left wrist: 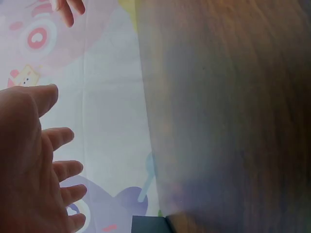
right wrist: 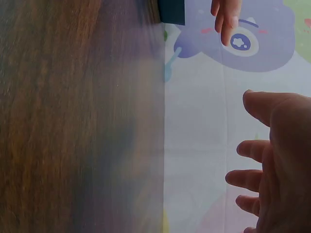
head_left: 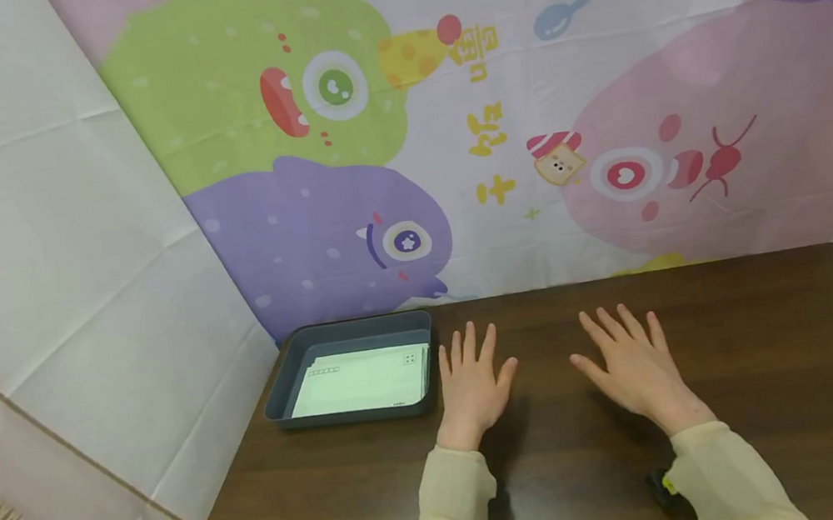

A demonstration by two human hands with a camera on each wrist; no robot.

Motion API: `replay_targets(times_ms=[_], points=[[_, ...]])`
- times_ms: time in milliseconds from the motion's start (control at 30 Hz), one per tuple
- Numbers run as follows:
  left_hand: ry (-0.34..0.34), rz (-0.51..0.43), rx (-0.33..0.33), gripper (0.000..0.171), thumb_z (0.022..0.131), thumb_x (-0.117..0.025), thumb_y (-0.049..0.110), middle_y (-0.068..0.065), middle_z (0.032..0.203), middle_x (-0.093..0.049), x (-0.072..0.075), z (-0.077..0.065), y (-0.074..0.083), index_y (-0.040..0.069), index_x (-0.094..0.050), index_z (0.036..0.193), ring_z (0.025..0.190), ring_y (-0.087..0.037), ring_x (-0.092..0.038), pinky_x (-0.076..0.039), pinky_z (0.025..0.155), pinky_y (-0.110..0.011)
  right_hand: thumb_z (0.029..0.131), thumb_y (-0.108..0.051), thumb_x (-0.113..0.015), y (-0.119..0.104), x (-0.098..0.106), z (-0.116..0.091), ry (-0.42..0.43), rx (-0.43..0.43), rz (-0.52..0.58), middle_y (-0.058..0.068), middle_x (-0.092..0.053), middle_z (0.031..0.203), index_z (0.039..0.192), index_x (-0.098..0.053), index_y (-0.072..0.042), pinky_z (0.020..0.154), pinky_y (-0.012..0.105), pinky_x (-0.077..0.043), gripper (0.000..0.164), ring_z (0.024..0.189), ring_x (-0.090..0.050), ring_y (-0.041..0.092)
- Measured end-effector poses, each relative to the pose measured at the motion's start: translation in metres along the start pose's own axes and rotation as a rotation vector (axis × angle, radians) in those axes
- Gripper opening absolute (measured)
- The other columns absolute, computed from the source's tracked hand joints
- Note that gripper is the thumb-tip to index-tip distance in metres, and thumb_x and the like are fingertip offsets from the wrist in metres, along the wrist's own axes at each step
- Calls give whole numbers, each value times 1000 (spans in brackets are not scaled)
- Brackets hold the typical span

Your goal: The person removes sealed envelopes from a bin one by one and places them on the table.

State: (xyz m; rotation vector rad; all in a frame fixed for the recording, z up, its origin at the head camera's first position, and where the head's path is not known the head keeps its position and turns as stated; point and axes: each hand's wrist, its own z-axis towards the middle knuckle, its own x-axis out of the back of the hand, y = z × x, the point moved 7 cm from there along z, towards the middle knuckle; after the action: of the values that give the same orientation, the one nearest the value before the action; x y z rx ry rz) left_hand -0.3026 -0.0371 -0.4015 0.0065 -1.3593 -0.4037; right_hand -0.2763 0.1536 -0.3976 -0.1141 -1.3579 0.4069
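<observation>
My left hand (head_left: 472, 384) is held over the table with its fingers spread, just right of a dark grey tray (head_left: 360, 417). Inside that tray lies a stack of pale envelopes (head_left: 364, 382) with printed boxes in the corners. Further right, my right hand (head_left: 634, 369) also has its fingers spread, thumb pointing toward the left one. Neither hand holds anything. The left wrist view shows the left palm (left wrist: 29, 160) and a corner of the tray (left wrist: 149, 224) at the bottom. From the right wrist, the right hand (right wrist: 279, 145) appears with its fingers apart.
The dark brown wooden table (head_left: 558, 481) ends at a wall hung with a cartoon monster cloth (head_left: 506, 251). A small black object with a yellow part (head_left: 663, 487) shows beside the right sleeve. White sheeting (head_left: 123, 263) covers the left side.
</observation>
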Motion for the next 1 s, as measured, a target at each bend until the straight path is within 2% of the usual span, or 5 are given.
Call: replay_targets(times_ms=[133, 267, 400, 700, 1000], points=[[97, -38, 34, 56, 92, -41, 45, -11, 143, -35, 7, 0, -5, 13, -38, 138, 132, -29, -30, -19, 106, -50, 92, -49, -39, -4, -1, 2, 19, -3, 29, 24, -27, 144, 142, -29, -6, 103, 61, -2, 67, 132, -16, 43], [317, -78, 106, 47, 90, -51, 34, -15, 130, -49, 23, -3, -20, 4, -49, 127, 119, -30, -45, -30, 100, -47, 92, -35, -47, -11, -5, 6, 15, -8, 153, 25, -33, 141, 140, -32, -3, 102, 60, -13, 59, 129, -25, 44], [504, -132, 231, 42, 86, -58, 22, -18, 125, -50, 38, -9, -45, -1, -52, 121, 115, -33, -46, -33, 96, -47, 93, -35, -46, -17, -14, 13, -48, -34, 355, 24, -34, 140, 140, -31, -2, 98, 57, -26, 59, 126, -31, 43], [554, -290, 521, 57, 79, -61, 16, -29, 134, -32, 42, -27, -102, -9, -40, 126, 126, -41, -28, -26, 97, -53, 92, -36, -48, -39, -34, 30, -106, -111, 581, 22, -48, 129, 135, -39, -6, 85, 47, -44, 53, 110, -53, 35], [690, -514, 731, 91, 78, -61, 12, -25, 145, 6, 36, -49, -138, 1, 1, 144, 132, -43, -3, -13, 102, -56, 88, -27, -56, -81, -63, 44, -97, -142, 629, 15, -59, 115, 130, -46, -5, 80, 43, -47, 48, 97, -60, 27]])
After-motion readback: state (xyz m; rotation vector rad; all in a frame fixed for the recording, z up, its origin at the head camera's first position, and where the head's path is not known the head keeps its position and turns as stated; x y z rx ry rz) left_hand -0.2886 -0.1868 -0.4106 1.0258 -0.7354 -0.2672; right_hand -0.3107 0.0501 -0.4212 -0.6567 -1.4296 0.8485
